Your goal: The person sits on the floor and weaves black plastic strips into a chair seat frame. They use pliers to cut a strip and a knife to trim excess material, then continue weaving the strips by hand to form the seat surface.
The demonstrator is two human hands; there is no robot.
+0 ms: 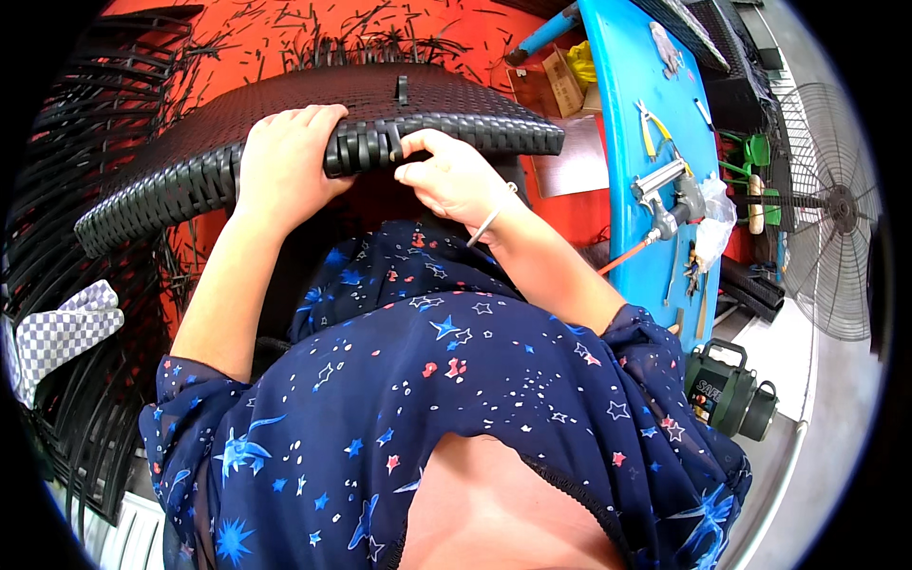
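Observation:
A black woven panel of flat plastic strips lies across in front of me, its thick braided edge facing me. My left hand is closed over that edge, fingers on top and thumb underneath. Just to its right, my right hand is closed with thumb and forefinger pinching at a black strip on the edge. The strip's far end is hidden in the weave. A short strip end sticks up from the panel's top face, beyond the hands.
Long black strips hang in a mass at the left, beside a checked cloth. Cut scraps litter the red floor. At right, a blue table bears yellow-handled pliers and an air stapler. A fan stands beyond.

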